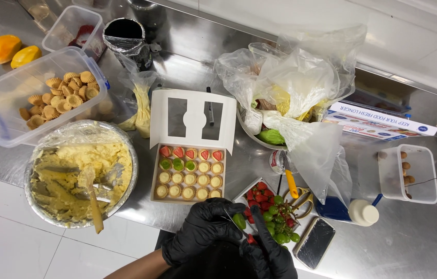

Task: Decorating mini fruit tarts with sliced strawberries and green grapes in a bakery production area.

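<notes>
Grape [239, 220] trimming in hand near the tart box [188, 175]: left hand [203, 230] pinches the green grape, right hand [270, 253] grips a barely visible blade, calling for a steady cut.

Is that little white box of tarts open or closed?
Open: the white box has its windowed lid flipped back, showing rows of small tarts inside.

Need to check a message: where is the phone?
Head view, lower right: the phone lies on the steel counter, beside the green grapes.
</notes>
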